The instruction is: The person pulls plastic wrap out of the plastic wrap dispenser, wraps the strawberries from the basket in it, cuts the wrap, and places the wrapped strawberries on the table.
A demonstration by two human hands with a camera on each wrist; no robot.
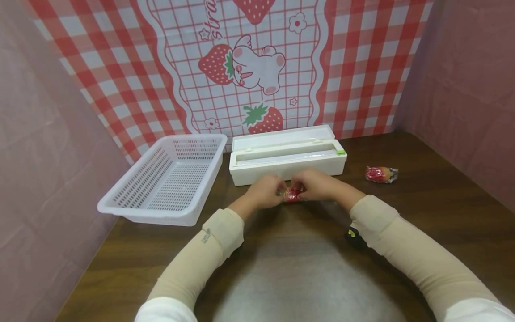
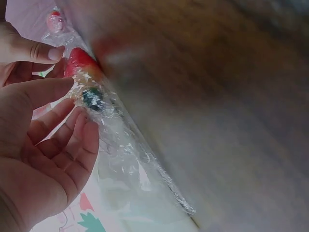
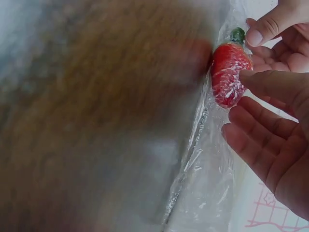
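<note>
Both hands meet over a red fruit [image 1: 292,195] with a yellowish top and a green stem end, lying in front of a white box. Clear plastic film clings to it in wrinkles, and a loose sheet of that film [image 3: 203,183] spreads along the tabletop. My left hand [image 1: 266,191] pinches at the green end, thumb above and fingers beneath. On the red end, my right hand [image 1: 315,184] has its thumb against the wrapped surface, fingers bent below. In the head view the fingers cover part of the fruit.
The white lidded box [image 1: 287,170], lid raised, holds a roll and has a green tab. A white perforated basket [image 1: 193,214] stands left. Another film-wrapped red fruit [image 1: 380,174] lies right. Beside the right sleeve is a black object [image 1: 354,238] with a yellow mark. A checked strawberry cloth hangs behind.
</note>
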